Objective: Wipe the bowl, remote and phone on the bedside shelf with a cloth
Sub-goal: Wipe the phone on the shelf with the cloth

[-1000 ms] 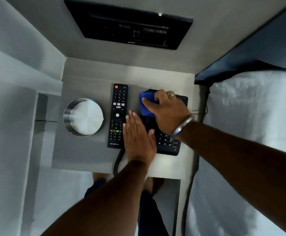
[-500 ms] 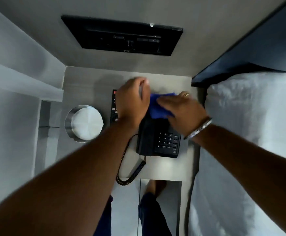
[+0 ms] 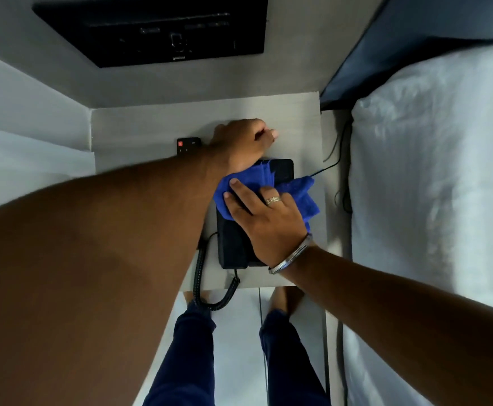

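The black desk phone [image 3: 280, 169] lies on the pale bedside shelf [image 3: 151, 127], towards its right side. My right hand [image 3: 268, 221] presses a blue cloth [image 3: 304, 194] onto the phone's top, fingers spread over the cloth. My left hand [image 3: 241, 143] is curled into a fist just beyond the phone's far left corner, with nothing visible in it. Only the top end of the black remote [image 3: 188, 145], with its red button, shows past my left forearm. My left arm hides the bowl.
The phone's coiled cord [image 3: 198, 282] hangs off the shelf's front edge. A thin cable [image 3: 331, 159] runs off the right side towards a white bed [image 3: 433, 171]. A dark panel [image 3: 151, 30] is set in the wall behind. My legs stand below the shelf.
My right hand has slid the cloth back along the phone towards me. My left hand has moved further from me and to the right, and its forearm now covers the bowl and most of the remote.
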A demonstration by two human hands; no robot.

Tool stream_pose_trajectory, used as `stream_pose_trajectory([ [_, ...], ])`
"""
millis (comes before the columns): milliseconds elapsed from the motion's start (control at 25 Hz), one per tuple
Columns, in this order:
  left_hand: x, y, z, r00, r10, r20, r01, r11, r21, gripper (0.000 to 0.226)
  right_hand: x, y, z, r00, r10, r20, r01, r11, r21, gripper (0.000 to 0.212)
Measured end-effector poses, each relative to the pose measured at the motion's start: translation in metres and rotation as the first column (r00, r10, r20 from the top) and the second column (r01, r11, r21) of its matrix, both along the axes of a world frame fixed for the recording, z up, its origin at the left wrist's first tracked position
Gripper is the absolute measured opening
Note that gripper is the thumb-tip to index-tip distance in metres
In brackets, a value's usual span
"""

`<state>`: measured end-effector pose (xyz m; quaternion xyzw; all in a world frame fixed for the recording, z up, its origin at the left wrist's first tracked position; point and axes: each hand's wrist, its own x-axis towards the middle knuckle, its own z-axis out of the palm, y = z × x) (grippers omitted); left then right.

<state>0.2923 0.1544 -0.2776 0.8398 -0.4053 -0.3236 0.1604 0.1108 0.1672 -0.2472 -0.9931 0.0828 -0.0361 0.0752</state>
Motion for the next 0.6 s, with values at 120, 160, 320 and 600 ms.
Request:
stream_pose_trajectory([
  [120,-0.004,0.002,0.009,0.994,-0.059,0.088,0.064,0.996,-0.057,0.035,0.003,-0.003,0.008,0.999,0.025,-0.04,-0.026,0.999,-0.033,0.046],
  [160,-0.004,0.002,0.01,0.987,-0.074,0.145,0.085,0.994,-0.072,0.032,0.007,-0.004,0.009,0.999,0.015,-0.037,-0.017,0.999,-0.035,0.046],
  [320,-0.006,0.002,0.011,0.945,0.055,0.324,-0.027,0.995,-0.091,0.028,-0.02,0.022,0.001,0.954,0.278,-0.115,-0.28,0.96,-0.007,0.052],
  [600,-0.017,0.025,0.019,0.905,0.246,0.347,-0.108,0.922,-0.372,0.033,-0.077,0.006,0.014,0.973,0.208,-0.105,-0.181,0.958,0.221,0.044],
])
